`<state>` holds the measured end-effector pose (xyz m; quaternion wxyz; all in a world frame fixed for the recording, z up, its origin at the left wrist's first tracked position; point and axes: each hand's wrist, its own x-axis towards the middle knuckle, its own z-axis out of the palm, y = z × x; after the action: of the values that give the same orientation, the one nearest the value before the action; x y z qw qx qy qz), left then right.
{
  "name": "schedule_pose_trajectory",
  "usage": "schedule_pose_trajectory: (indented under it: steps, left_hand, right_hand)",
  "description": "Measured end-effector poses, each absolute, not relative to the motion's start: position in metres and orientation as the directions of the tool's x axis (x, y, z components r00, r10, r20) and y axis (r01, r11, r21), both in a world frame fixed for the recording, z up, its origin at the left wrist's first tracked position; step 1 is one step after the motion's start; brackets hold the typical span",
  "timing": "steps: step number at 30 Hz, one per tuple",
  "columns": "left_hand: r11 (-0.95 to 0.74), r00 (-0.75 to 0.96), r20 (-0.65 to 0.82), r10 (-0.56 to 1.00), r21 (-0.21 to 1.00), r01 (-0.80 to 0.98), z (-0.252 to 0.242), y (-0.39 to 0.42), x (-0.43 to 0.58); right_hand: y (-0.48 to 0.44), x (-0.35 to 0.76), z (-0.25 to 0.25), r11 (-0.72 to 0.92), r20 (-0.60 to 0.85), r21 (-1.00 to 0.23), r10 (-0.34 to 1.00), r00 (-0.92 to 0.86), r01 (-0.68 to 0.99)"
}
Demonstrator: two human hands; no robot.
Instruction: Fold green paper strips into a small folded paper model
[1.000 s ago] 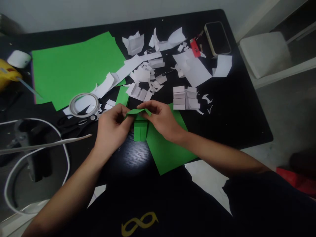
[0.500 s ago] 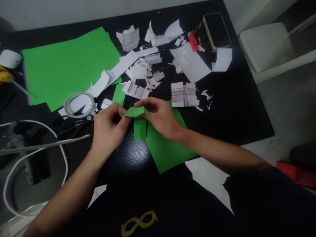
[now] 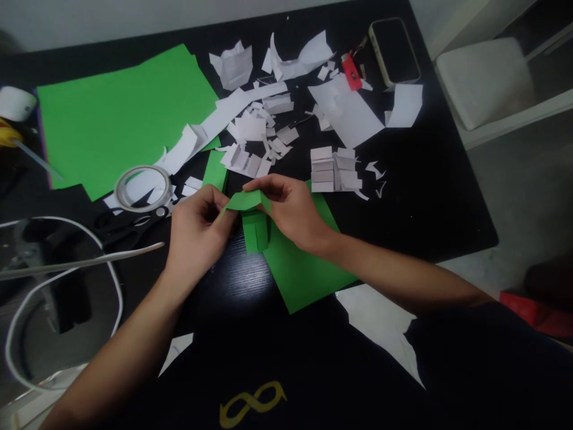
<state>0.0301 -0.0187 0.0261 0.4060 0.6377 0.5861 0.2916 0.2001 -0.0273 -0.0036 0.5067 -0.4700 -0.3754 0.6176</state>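
Note:
Between my two hands is a strip of green paper (image 3: pixel 245 200) with creases across it. My left hand (image 3: pixel 199 227) pinches its left end between thumb and fingers. At the other end, my right hand (image 3: pixel 289 209) grips the strip, its index finger along the top edge. Just below hangs or stands a small folded green paper piece (image 3: pixel 255 232); whether it joins the strip I cannot tell. A larger green sheet (image 3: pixel 299 275) lies partly under my right hand and wrist. Behind my left hand rests another green strip (image 3: pixel 215 171).
Scissors (image 3: pixel 134 230) and a tape roll (image 3: pixel 142 188) lie left of my left hand, near a white cable (image 3: pixel 89 258). Behind are a big green sheet (image 3: pixel 125 119), white paper scraps (image 3: pixel 250 127), folded white pieces (image 3: pixel 322 169), a red lighter (image 3: pixel 351 71) and a phone (image 3: pixel 394 51).
The creased green strip is tilted slightly differently, its middle now a little more bent. Both hands keep their hold in nearly the same place.

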Motion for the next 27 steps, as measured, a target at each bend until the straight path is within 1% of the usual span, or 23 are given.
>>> schedule_pose_trajectory:
  steps: [8,16,23,27]
  left_hand:
    - [0.032,0.139,-0.115,0.984,0.870,0.492,0.0260,-0.0197,0.0328]
    - [0.075,0.140,-0.155,0.978,0.887,0.457,0.0315,-0.0184,0.0356]
    - [0.078,0.142,-0.155,0.978,0.894,0.441,0.0310,-0.0194,0.0339]
    - [0.072,0.127,-0.138,0.982,0.902,0.426,0.0295,-0.0176,0.0344]
  right_hand:
    - [-0.0247,0.2000,-0.0101,-0.162,-0.162,-0.946,0.987,-0.025,-0.280]
    - [-0.0247,0.2004,-0.0112,-0.156,-0.155,-0.935,0.988,-0.030,-0.317]
    - [-0.0241,0.2014,-0.0074,-0.199,-0.190,-0.929,0.980,-0.058,-0.311]
    - [-0.0227,0.2023,-0.0052,-0.299,-0.276,-0.913,0.954,-0.120,-0.278]
